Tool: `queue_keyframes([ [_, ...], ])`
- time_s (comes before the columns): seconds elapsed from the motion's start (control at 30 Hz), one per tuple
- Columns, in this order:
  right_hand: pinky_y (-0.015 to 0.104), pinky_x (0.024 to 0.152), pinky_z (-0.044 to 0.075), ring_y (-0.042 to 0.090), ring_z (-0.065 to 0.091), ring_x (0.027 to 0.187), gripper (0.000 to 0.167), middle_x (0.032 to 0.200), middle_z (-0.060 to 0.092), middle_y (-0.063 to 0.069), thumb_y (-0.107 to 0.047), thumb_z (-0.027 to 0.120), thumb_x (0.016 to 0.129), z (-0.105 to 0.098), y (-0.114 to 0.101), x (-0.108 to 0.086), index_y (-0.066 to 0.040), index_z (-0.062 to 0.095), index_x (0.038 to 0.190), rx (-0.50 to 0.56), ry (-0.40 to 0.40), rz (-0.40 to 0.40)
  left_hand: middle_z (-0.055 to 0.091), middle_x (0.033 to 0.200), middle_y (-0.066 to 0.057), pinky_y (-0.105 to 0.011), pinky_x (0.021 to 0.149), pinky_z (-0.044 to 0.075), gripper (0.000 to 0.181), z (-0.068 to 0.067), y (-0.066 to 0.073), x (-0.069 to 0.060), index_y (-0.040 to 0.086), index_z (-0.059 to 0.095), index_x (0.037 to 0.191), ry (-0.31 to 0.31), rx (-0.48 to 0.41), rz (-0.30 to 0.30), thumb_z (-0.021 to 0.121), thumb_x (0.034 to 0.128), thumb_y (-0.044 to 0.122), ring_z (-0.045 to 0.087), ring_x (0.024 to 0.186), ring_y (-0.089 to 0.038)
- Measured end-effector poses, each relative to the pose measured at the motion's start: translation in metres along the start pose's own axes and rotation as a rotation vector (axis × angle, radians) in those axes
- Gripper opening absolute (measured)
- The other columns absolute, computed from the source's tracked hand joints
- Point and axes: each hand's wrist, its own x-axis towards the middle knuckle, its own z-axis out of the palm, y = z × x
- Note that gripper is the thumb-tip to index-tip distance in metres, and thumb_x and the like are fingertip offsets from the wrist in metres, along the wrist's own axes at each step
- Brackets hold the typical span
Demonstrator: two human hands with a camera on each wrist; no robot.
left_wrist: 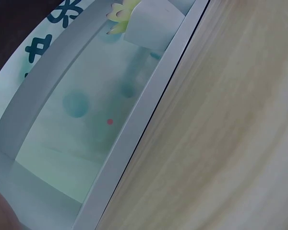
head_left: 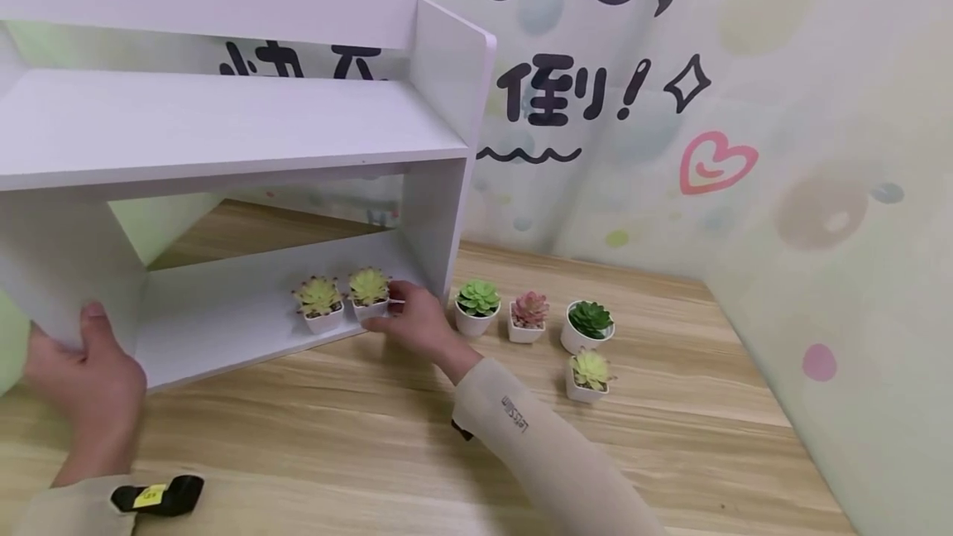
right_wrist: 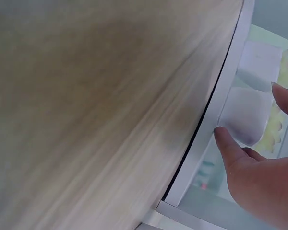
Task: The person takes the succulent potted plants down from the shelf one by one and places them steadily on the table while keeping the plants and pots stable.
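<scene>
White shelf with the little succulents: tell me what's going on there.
A person's right hand holds a yellow-green potted succulent inside the white shelf, beside a matching succulent. The left hand grips the shelf's left upright panel. Four more potted succulents stand on the wooden table, right of the shelf.

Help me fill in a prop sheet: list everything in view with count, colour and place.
Shelf unit: 1, white, table's left
Shelf succulents: 2, yellow-green, lower level
Front succulent: 1, yellow-green, table's right, nearest
Round-leaved succulent: 1, bright green, just right of shelf
Middle succulent: 1, pink-red, middle of table row
End succulent: 1, dark green, row's right end
Pots: 6, white, one per succulent
Table: 1, wood-brown, beneath
Backdrop: 1, pale, behind and right
Lettering and marks: several, black, backdrop
Heart: 1, pink, backdrop
Dots: several, pastel, backdrop
Band: 1, black, yellow label, left cuff
Sleeves: 2, beige, both arms
Left grip: 1, bare, holding shelf's left panel
Right grip: 1, bare, holding right-hand shelf succulent's pot
</scene>
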Motion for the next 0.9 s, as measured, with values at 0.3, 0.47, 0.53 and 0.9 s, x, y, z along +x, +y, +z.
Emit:
queue_keyframes([
  [0.3, 0.034, 0.101, 0.052, 0.025, 0.062, 0.12, 0.07, 0.133, 0.065, 0.012, -0.03, 0.082, 0.084, 0.002, 0.002, 0.01, -0.006, 0.053, 0.142, -0.072, 0.048, 0.017, 0.064, 0.133, 0.007, -0.027, 0.115, 0.041, 0.036, 0.003, 0.001, -0.001, 0.017, 0.059, 0.138, -0.008, -0.003, 0.028, 0.051, 0.1042, 0.025, 0.057, 0.126, -0.008],
  [0.47, 0.037, 0.105, 0.05, 0.023, 0.06, 0.122, 0.076, 0.135, 0.064, 0.009, -0.036, 0.085, 0.08, 0.004, 0.001, 0.015, -0.008, 0.053, 0.143, -0.041, 0.052, 0.061, 0.064, 0.125, 0.011, -0.025, 0.11, 0.043, 0.035, 0.004, -0.001, -0.002, 0.015, 0.061, 0.136, 0.021, 0.015, 0.053, 0.052, 0.1035, 0.025, 0.058, 0.121, -0.007],
  [0.53, 0.037, 0.105, 0.05, 0.023, 0.06, 0.122, 0.077, 0.135, 0.064, 0.009, -0.036, 0.086, 0.079, 0.005, 0.001, 0.017, -0.008, 0.053, 0.142, -0.028, 0.053, 0.071, 0.064, 0.123, 0.012, -0.024, 0.109, 0.043, 0.035, 0.005, -0.001, -0.002, 0.014, 0.062, 0.135, 0.035, 0.025, 0.061, 0.052, 0.1032, 0.025, 0.058, 0.119, -0.007],
  [0.9, 0.035, 0.103, 0.05, 0.022, 0.06, 0.118, 0.078, 0.131, 0.065, 0.01, -0.037, 0.088, 0.077, 0.013, 0.002, 0.021, -0.007, 0.054, 0.14, -0.065, 0.074, 0.061, 0.064, 0.124, 0.012, -0.023, 0.108, 0.043, 0.036, 0.003, -0.001, -0.003, 0.015, 0.06, 0.136, 0.041, 0.039, 0.068, 0.051, 0.1038, 0.027, 0.058, 0.12, -0.005],
])
